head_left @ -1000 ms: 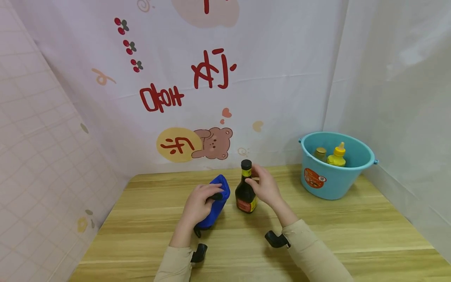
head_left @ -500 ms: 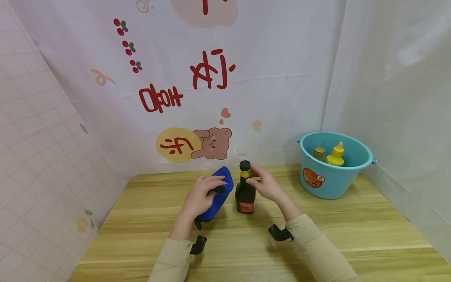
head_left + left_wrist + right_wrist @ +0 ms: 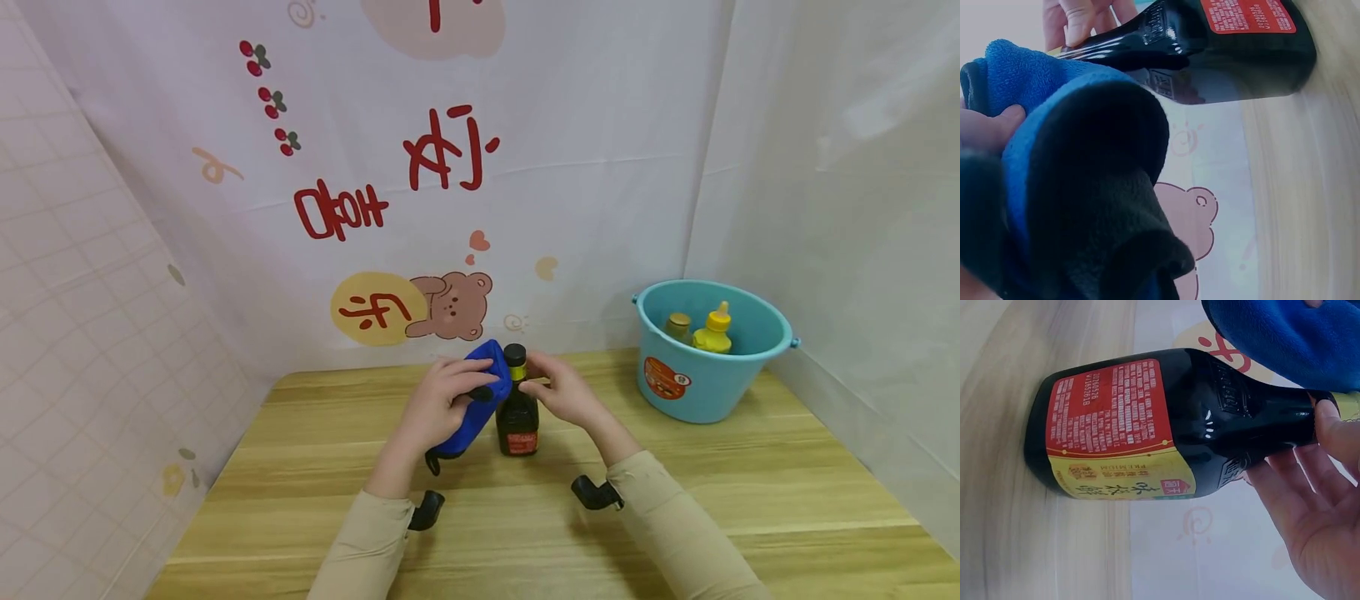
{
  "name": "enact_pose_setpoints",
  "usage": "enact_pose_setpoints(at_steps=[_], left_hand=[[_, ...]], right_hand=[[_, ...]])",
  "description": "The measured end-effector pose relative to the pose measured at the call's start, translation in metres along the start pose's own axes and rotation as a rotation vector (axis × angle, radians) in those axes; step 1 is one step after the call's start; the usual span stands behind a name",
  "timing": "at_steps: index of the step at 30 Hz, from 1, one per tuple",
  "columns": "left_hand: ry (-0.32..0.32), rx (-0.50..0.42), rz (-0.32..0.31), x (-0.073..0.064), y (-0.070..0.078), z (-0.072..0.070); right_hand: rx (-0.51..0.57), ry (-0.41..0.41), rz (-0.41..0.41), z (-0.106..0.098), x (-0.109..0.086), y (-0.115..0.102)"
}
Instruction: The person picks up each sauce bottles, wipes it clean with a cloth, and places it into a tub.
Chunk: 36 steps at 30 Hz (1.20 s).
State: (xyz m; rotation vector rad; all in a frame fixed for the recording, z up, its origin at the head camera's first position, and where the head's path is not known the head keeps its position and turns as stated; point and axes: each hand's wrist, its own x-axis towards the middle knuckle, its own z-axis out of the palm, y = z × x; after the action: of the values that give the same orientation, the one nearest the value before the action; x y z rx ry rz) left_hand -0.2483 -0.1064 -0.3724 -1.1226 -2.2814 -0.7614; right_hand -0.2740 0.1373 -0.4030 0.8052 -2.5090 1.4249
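A dark soy sauce bottle [image 3: 517, 421] with a black cap and a red and yellow label stands upright on the wooden table. My right hand [image 3: 567, 395] holds it by the neck, thumb and fingers around the glass in the right wrist view. My left hand [image 3: 435, 407] pinches a folded cloth [image 3: 472, 423], blue on one side and black on the other. The upper end of the cloth is against or very near the bottle's neck. From the left wrist, the cloth's dark fold [image 3: 1104, 187] covers much of the view, and the left fingers are partly hidden.
At the table's back right stands a light blue bucket [image 3: 708, 387] holding a yellow squeeze bottle [image 3: 713, 335] and a jar with a gold-coloured lid [image 3: 679, 325]. A printed white curtain [image 3: 585, 208] hangs behind the wooden table [image 3: 675, 508].
My left hand has brought the cloth up and to the right, closer to the bottle's neck. The bottle has turned a little, its red label now facing forward, while my right hand stays at the neck.
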Motion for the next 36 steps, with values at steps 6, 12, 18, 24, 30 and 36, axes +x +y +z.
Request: enact_pose_setpoints(at_steps=[6,12,18,24,30,36], left_hand=[[-0.010,-0.028,-0.009,-0.002,-0.003,0.008],[-0.041,-0.023,-0.035,-0.006,-0.008,0.017],[-0.125,0.011,-0.052,-0.008,-0.009,0.020],[-0.188,-0.004,-0.088,-0.010,-0.008,0.020],[-0.215,-0.007,-0.095,-0.012,-0.010,0.020],[-0.267,-0.022,-0.123,-0.016,-0.014,0.021]], right_hand=[[0.016,-0.011,-0.012,0.003,0.001,0.001],[0.010,-0.018,-0.002,0.003,0.000,-0.001],[0.019,-0.022,-0.014,0.003,-0.001,0.000],[0.006,-0.013,-0.038,0.002,-0.001,0.000],[0.005,-0.007,-0.033,0.003,-0.001,-0.001],[0.016,-0.012,-0.029,0.004,-0.002,-0.001]])
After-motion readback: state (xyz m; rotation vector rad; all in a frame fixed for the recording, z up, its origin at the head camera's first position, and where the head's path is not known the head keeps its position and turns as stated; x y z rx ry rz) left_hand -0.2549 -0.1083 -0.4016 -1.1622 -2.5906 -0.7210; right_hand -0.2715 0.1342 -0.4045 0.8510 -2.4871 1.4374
